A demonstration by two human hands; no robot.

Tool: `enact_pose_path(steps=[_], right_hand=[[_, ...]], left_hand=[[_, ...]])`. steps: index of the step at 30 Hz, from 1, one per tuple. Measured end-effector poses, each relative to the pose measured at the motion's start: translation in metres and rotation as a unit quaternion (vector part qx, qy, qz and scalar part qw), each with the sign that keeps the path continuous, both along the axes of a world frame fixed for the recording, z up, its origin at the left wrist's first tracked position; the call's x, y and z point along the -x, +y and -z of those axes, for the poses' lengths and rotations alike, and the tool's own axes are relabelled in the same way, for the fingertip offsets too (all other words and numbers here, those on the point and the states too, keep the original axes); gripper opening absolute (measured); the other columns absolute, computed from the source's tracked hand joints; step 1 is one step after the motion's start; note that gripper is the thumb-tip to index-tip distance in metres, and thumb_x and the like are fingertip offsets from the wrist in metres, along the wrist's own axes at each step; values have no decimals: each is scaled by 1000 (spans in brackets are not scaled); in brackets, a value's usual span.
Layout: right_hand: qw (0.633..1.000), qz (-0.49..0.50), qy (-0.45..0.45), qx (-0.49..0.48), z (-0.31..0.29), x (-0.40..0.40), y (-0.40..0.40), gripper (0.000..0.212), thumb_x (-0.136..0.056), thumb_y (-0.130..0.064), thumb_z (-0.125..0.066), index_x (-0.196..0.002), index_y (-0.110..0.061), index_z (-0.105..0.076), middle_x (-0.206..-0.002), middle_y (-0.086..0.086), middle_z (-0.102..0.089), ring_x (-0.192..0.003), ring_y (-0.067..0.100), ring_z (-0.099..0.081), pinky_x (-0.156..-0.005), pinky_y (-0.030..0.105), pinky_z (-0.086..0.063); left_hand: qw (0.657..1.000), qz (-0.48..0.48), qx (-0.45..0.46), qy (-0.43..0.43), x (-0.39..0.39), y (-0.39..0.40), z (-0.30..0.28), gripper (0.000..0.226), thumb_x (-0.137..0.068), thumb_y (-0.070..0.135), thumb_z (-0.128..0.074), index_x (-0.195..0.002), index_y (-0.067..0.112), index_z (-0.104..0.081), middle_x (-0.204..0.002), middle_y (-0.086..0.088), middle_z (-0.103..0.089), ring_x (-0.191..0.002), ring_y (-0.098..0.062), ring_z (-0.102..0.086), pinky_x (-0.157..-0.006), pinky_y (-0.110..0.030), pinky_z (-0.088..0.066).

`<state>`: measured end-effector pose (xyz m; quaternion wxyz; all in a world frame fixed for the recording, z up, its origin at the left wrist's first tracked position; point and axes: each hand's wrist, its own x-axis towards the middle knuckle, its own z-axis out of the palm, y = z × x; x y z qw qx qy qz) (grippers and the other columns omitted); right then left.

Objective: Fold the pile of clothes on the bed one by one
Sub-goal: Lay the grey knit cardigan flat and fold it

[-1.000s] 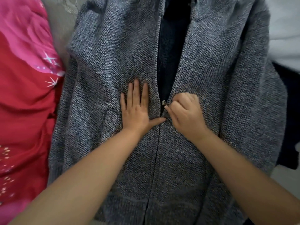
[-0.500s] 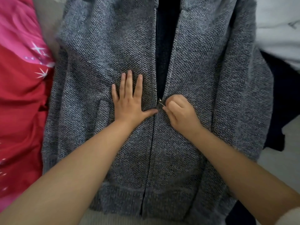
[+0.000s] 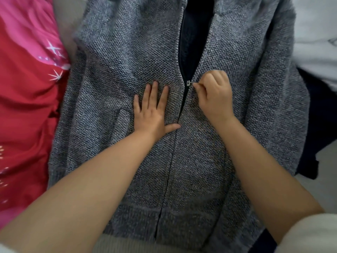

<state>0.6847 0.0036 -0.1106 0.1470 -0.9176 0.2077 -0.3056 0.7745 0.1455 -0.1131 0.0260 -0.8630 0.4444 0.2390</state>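
Two bare hands work the front of a grey speckled knit zip-up jacket (image 3: pixel 228 52) spread flat on the bed, collar away from the person. The right hand (image 3: pixel 213 95) has its fingers curled, thumb and forefinger pinching the small metal zipper pull (image 3: pixel 188 83). Below that pinch the zip runs closed to the hem; above it the two fronts part over a dark navy lining (image 3: pixel 195 33). The left hand (image 3: pixel 152 110) lies flat, fingers straight and together, pressing the knit just left of the pinch, its thumb reaching to the closed zip line below.

To do this well, the flat hand should likely anchor the cloth below the slider, keeping the teeth taut, while the pull travels straight toward the collar, both edges lying parallel so the lining does not snag. A red and pink printed cloth (image 3: pixel 27 88) lies well left of the grip; white fabric (image 3: pixel 317 33) and a dark garment (image 3: pixel 321 110) lie to its right.
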Motion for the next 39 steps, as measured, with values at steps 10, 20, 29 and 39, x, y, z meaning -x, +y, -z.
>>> enact_pose_path(steps=[10,20,29,39], right_hand=[[996,92,14,4,-32,-49,-56,21,-79,-15,-60,-67,0,-54,-67,15,-58,-65,35,-55,-63,32,-32],[969,67,95,-219,-35,-58,-96,17,-84,-15,-65,-83,1,-59,-82,0,-50,-84,14,-44,-68,18,-27],[994,57,92,-29,-17,-73,-108,17,-73,-10,-64,-65,0,-53,-66,16,-58,-66,34,-54,-60,35,-40],[961,128,213,-119,-29,-82,-148,49,-85,-46,-57,-119,-11,-52,-130,5,-49,-126,23,-36,-102,35,-19]], left_hand=[[996,22,-79,17,-1,-8,-9,105,-78,69,-43,-142,20,24,-151,-3,26,-140,-22,21,-112,-49,8],[995,-37,97,-5,-85,-105,-44,99,-75,74,-39,-146,10,-10,-154,-12,-7,-142,-27,-2,-113,-44,-4],[999,-13,-27,37,-80,-132,-11,121,-66,79,-46,-143,16,23,-152,-7,24,-141,-24,19,-111,-52,10],[997,19,-8,69,-87,-127,-9,111,-65,86,-23,-145,20,17,-154,-5,18,-142,-22,14,-112,-49,6]])
